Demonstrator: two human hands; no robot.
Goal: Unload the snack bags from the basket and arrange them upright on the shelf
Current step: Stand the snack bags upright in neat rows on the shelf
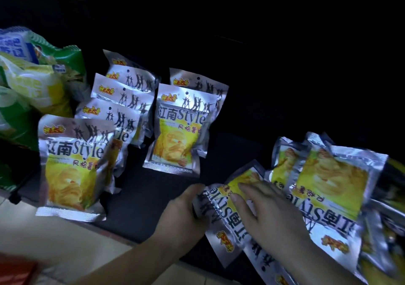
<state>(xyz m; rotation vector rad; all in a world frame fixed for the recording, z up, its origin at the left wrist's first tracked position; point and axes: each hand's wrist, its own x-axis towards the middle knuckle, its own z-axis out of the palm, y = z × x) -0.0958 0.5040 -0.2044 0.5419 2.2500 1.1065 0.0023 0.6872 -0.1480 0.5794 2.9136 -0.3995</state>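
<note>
Two rows of standing chip bags (177,131) are up on the dark shelf (140,197), from nine round to twelve o'clock, with green and yellow bags (32,83) at ten. Plenty left, though: a heap of chip bags (328,186) lies flat at four o'clock, the basket too dark to make out. The left hand (186,210) grips one chip bag (228,214) by its edge at five, and the right hand (269,214) presses flat on it, fingers straight. Roughly halfway, I'd say.

One wide-angle camera, worn on the head, faces forward and down at the dark shelf (135,197), tilted. It sits close enough that the left hand (184,214), right hand (269,210) and their snack bag (225,219) fill the lower frame.
</note>
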